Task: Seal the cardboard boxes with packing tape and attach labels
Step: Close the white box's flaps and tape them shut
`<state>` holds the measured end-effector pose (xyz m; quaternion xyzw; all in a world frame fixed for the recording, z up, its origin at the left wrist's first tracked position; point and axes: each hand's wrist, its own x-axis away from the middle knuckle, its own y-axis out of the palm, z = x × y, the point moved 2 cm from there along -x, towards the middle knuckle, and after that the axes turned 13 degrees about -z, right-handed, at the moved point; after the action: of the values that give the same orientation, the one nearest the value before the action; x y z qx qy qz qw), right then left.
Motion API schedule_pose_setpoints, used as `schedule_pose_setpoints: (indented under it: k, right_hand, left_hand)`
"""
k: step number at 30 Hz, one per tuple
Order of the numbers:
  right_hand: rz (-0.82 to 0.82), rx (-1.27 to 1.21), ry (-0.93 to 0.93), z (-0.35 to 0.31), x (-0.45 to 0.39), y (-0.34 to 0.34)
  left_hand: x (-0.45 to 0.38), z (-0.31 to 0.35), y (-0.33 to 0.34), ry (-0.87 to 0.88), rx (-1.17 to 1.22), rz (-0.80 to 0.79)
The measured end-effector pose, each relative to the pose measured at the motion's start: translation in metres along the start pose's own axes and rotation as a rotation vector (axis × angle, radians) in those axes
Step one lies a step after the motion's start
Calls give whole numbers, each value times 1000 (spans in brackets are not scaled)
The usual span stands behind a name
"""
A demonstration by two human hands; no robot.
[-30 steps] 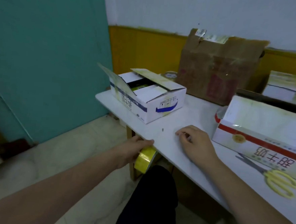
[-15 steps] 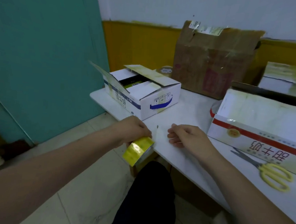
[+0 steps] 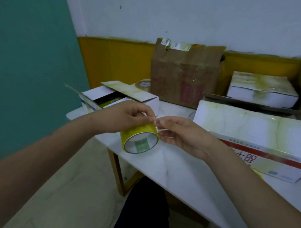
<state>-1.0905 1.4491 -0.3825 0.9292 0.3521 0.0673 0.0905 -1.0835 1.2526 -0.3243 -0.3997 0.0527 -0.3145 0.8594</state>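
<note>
Both hands have risen from the table edge since half a second ago and now meet in mid-air above the white table (image 3: 181, 171), with the roll of yellow packing tape (image 3: 139, 139) lifted up between them. From the head camera, the left hand (image 3: 126, 117) grips the roll from above, fingers curled over its top, the open core facing the viewer. The right hand (image 3: 182, 134) sits just beside the roll's right edge, its thumb and fingertips pinching at the tape's loose end there. Behind the hands, the small white box (image 3: 147, 99) stands on the table's far corner with its flaps open. A long white box with a red stripe (image 3: 251, 135) lies to the right, and a worn brown carton (image 3: 184, 71) stands against the wall.
</note>
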Motion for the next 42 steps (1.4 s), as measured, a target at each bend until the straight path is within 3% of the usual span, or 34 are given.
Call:
schedule_pose_setpoints:
  k: [10, 18, 24, 30, 35, 39, 42]
  right_hand:
    - [383, -386, -175, -76, 82, -64]
    - [786, -186, -269, -119, 138, -139]
    - [1019, -45, -389, -129, 168, -187]
    - [1112, 7, -298, -96, 173, -220]
    - [1164, 10, -222, -64, 168, -232]
    - [1203, 55, -167, -59, 175, -236]
    - [1217, 84, -123, -58, 186, -232]
  left_hand:
    - [-95, 87, 4, 298, 26, -29]
    - [-181, 177, 9, 409, -97, -107]
    - [-238, 198, 0, 353, -577, -112]
    - [-269, 165, 33, 454, -456, 9]
    - [-276, 126, 79, 490, -114, 59]
    - [-279, 105, 103, 411, 64, 9]
    - [-282, 107, 101, 407, 90, 116]
